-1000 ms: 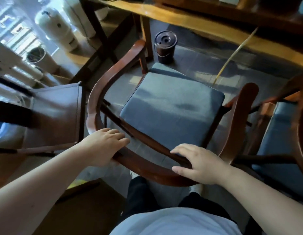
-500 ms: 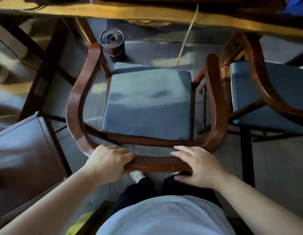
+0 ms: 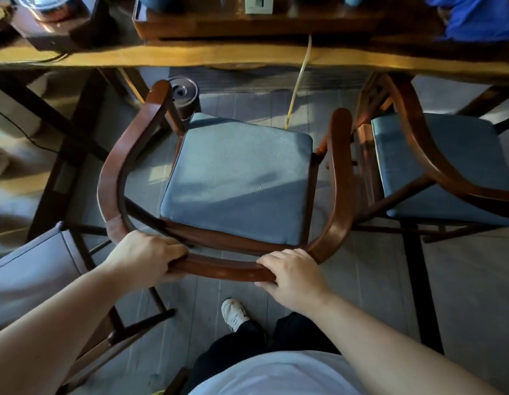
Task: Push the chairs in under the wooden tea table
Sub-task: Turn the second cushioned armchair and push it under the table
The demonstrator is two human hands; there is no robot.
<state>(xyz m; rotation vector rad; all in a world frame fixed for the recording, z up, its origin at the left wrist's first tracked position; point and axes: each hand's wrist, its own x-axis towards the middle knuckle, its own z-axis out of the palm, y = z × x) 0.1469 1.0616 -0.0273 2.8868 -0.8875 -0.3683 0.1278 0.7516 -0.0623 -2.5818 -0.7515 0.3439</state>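
A dark wooden armchair (image 3: 340, 178) with a curved back rail and a blue seat cushion (image 3: 239, 178) stands in front of me, facing the wooden tea table (image 3: 190, 57). My left hand (image 3: 146, 256) grips the left part of the back rail. My right hand (image 3: 293, 273) grips the rail's right part. The tips of the chair's arms reach close to the table edge. A second armchair (image 3: 418, 149) with a blue cushion stands to the right, its front partly under the table.
A dark flat-topped stool or side table (image 3: 28, 269) sits at lower left, close to the chair. A dark round canister (image 3: 185, 94) stands on the floor under the table by the chair's left arm. A yellow cord (image 3: 297, 89) hangs from the table. My white shoe (image 3: 233, 313) is behind the chair.
The chair has swung from angled to square with the table and moved toward its edge. Both hands stayed on the back rail.
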